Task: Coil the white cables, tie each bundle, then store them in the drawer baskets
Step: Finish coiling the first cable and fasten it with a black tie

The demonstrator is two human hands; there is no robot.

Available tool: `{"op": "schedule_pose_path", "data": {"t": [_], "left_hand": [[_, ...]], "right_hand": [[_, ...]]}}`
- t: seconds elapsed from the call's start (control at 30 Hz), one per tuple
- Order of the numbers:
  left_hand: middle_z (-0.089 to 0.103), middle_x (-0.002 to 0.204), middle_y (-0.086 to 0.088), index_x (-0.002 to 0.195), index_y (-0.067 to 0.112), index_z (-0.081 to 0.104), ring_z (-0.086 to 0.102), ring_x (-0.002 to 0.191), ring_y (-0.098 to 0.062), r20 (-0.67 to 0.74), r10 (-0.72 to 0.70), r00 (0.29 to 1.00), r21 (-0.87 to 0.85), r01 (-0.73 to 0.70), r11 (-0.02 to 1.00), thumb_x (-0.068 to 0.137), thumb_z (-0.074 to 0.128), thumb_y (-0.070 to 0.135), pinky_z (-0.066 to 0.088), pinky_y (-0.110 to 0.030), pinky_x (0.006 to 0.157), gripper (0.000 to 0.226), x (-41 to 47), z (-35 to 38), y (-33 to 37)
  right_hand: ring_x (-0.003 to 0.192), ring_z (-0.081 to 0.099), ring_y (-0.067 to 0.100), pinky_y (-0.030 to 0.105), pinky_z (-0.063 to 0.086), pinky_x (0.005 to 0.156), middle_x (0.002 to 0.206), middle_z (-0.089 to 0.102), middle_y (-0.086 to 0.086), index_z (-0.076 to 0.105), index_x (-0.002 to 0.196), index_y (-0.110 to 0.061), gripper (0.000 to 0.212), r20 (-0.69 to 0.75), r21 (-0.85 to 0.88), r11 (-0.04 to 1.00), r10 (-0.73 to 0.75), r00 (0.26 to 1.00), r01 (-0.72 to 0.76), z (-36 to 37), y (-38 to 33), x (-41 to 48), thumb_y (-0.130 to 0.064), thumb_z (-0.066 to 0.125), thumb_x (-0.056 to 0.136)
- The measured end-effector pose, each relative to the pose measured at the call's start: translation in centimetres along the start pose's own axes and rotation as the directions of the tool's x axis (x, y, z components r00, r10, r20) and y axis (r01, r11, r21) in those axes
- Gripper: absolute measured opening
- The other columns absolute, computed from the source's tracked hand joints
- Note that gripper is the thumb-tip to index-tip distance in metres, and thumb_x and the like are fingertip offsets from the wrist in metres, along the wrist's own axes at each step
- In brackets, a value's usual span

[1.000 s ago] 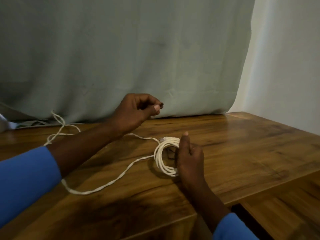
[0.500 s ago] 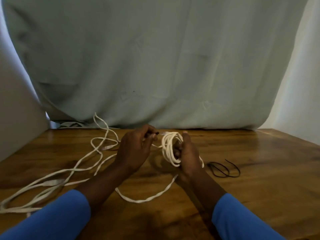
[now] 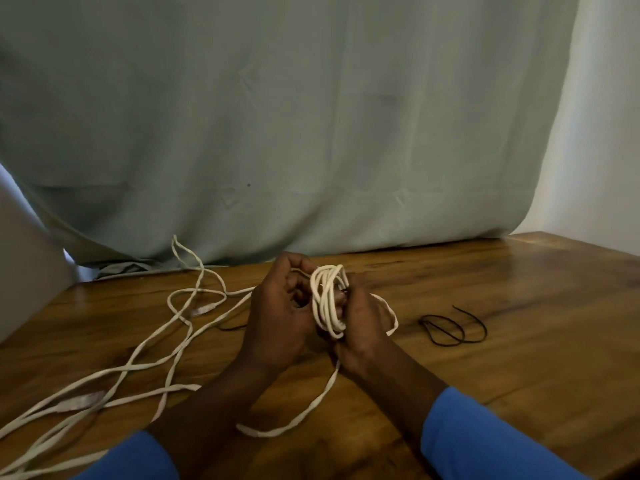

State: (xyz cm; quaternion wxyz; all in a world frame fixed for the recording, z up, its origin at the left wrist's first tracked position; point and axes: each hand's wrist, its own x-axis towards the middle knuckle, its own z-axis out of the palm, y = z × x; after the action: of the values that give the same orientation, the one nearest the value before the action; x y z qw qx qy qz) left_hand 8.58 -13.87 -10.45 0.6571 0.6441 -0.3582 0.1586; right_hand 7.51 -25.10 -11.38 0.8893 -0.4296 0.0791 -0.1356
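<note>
tying step, i judge: right hand [image 3: 360, 317] clamps the coil [image 3: 327, 299] above the table [image 3: 536, 289]; left hand [image 3: 277, 306] fingers curl beside it (what they pinch, i cannot tell). next likely needs a tie [image 3: 450, 329] cinched round the loops without loosening them.

The right hand [image 3: 360, 317] gripped the white cable coil [image 3: 327, 299] above the wooden table [image 3: 519, 306]; the left hand [image 3: 280, 317] curled against it; loose white cables [image 3: 145, 344] lay at left; a thin black tie [image 3: 450, 327] lay at right.
</note>
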Motion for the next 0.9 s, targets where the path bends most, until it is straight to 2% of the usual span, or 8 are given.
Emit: {"op": "schedule_pose_path", "data": {"t": [0.13, 0.23, 0.3, 0.5, 0.6, 0.7, 0.8, 0.9], "left_hand": [[0.074, 0.090, -0.005, 0.116, 0.034, 0.051, 0.075, 0.079, -0.023, -0.077, -0.010, 0.997, 0.093, 0.018, 0.995, 0.070, 0.095, 0.025, 0.061, -0.057, 0.073, 0.064, -0.1, -0.8, -0.6], [0.073, 0.094, 0.002, 0.134, 0.034, 0.043, 0.073, 0.084, -0.010, -0.120, -0.029, 0.992, 0.208, 0.053, 0.977, 0.072, 0.092, 0.036, 0.062, -0.037, 0.077, 0.079, 0.0, -1.1, -0.8], [0.072, 0.096, 0.006, 0.137, 0.032, 0.047, 0.072, 0.086, -0.005, -0.106, -0.005, 0.994, 0.242, 0.030, 0.970, 0.071, 0.090, 0.046, 0.059, -0.023, 0.075, 0.080, 0.1, -1.2, -0.5], [0.077, 0.093, 0.001, 0.118, 0.018, 0.065, 0.077, 0.084, -0.014, -0.118, -0.031, 0.993, 0.058, 0.038, 0.998, 0.071, 0.088, 0.041, 0.063, -0.031, 0.075, 0.057, -0.1, -0.9, 0.2], [0.076, 0.081, 0.000, 0.090, 0.012, 0.072, 0.075, 0.072, -0.015, -0.141, 0.057, 0.988, 0.108, -0.042, 0.993, 0.080, 0.084, 0.027, 0.061, -0.032, 0.067, 0.022, -0.4, -0.7, 0.6], [0.074, 0.076, -0.001, 0.083, 0.011, 0.070, 0.072, 0.067, -0.017, -0.157, 0.081, 0.984, 0.110, -0.064, 0.992, 0.086, 0.082, 0.011, 0.057, -0.030, 0.062, 0.012, -0.4, -0.6, 0.3], [0.073, 0.077, -0.001, 0.087, 0.010, 0.069, 0.072, 0.067, -0.018, -0.133, 0.112, 0.985, 0.103, -0.099, 0.990, 0.088, 0.079, 0.012, 0.058, -0.032, 0.061, 0.011, -0.4, -0.7, 0.1], [0.072, 0.078, -0.005, 0.090, 0.007, 0.067, 0.072, 0.066, -0.018, -0.091, 0.096, 0.991, 0.052, -0.092, 0.994, 0.091, 0.077, 0.015, 0.057, -0.030, 0.059, 0.013, -0.6, -0.7, 0.5]], "right_hand": [[0.055, 0.049, 0.018, 0.030, 0.048, 0.058, 0.068, 0.052, 0.011, 0.069, 0.113, 0.003, 0.055, -0.063, -0.117, 0.993, -0.018, 0.998, 0.010, 0.2, 0.3, -0.1, -0.046, 0.052, 0.093], [0.043, 0.046, 0.009, 0.023, 0.042, 0.045, 0.053, 0.049, 0.000, 0.066, 0.084, -0.006, 0.043, -0.028, -0.171, 0.985, -0.002, 1.000, -0.003, 0.1, 0.1, -0.5, -0.040, 0.047, 0.103], [0.038, 0.049, 0.004, 0.019, 0.040, 0.040, 0.048, 0.053, -0.005, 0.065, 0.080, -0.012, 0.041, 0.018, -0.216, 0.976, 0.014, 1.000, -0.010, 0.0, 0.0, -0.8, -0.033, 0.042, 0.106], [0.068, 0.073, 0.014, 0.025, 0.054, 0.057, 0.082, 0.076, 0.009, 0.073, 0.109, -0.005, 0.045, 0.097, -0.359, 0.930, -0.044, 0.994, 0.076, 0.5, 0.7, -1.5, -0.029, 0.034, 0.108], [0.065, 0.073, 0.015, 0.027, 0.055, 0.057, 0.074, 0.075, 0.008, 0.072, 0.107, -0.004, 0.059, 0.106, -0.325, 0.939, -0.085, 0.991, 0.115, 0.9, 0.8, -1.9, -0.050, 0.035, 0.108], [0.064, 0.073, 0.016, 0.027, 0.055, 0.056, 0.071, 0.075, 0.007, 0.074, 0.104, -0.005, 0.077, 0.123, -0.282, 0.949, -0.110, 0.986, 0.140, 1.0, 0.9, -2.0, -0.070, 0.032, 0.096], [0.083, 0.077, 0.027, 0.040, 0.060, 0.077, 0.088, 0.078, 0.015, 0.079, 0.093, -0.013, 0.063, 0.160, -0.302, 0.932, -0.159, 0.974, 0.202, 1.1, 0.6, -2.3, -0.063, 0.042, 0.097], [0.066, 0.071, 0.019, 0.029, 0.055, 0.060, 0.074, 0.073, 0.008, 0.075, 0.084, -0.010, 0.051, 0.180, -0.263, 0.956, -0.083, 0.980, 0.129, 1.2, 0.0, -2.8, -0.049, 0.047, 0.102]]}}
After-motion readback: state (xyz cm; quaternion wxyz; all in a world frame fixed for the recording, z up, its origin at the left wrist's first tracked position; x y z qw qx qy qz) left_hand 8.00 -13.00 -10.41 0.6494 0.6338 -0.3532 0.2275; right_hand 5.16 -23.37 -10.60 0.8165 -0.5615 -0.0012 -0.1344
